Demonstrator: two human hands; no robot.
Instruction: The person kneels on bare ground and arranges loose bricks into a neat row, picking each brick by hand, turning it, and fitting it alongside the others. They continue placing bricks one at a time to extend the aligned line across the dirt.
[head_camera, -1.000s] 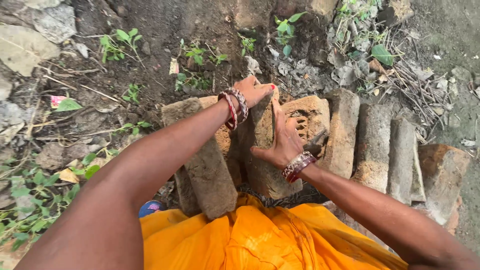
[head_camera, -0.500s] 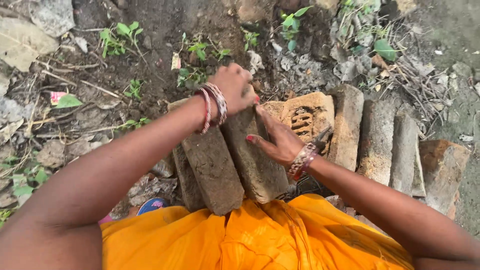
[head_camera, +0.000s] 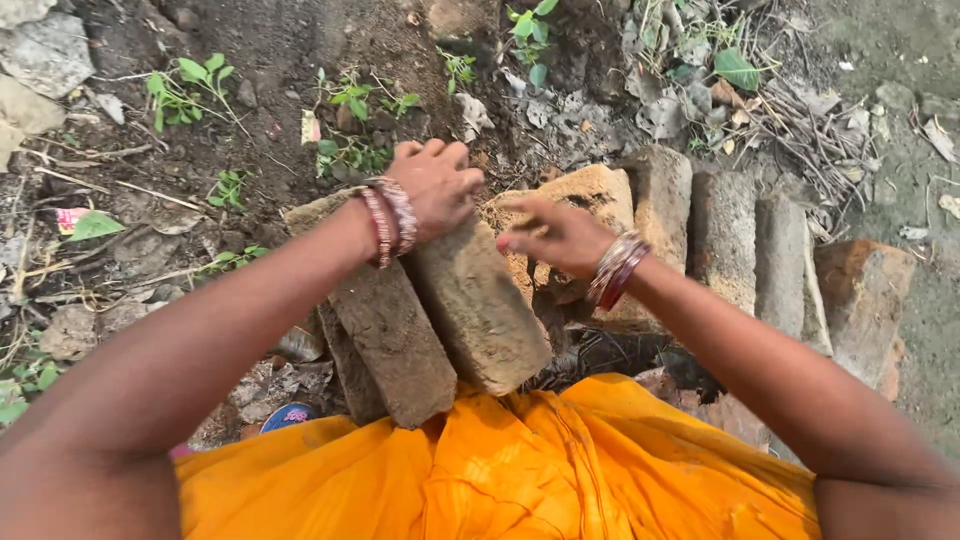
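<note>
Two bare hands work at a row of old, dirt-caked bricks standing on edge on the ground, seen from above. The left hand (head_camera: 432, 185), bangles at the wrist, curls its fingers over the far end of a grey brick (head_camera: 478, 305) and grips it; that brick leans tilted against another grey brick (head_camera: 385, 320) to its left. The right hand (head_camera: 555, 235), also bangled, hovers loosely open over an orange brick (head_camera: 590, 190), holding nothing. More upright bricks (head_camera: 722, 235) continue rightward. Orange cloth (head_camera: 500, 470) fills the near edge; weeds (head_camera: 345, 150) grow beyond.
</note>
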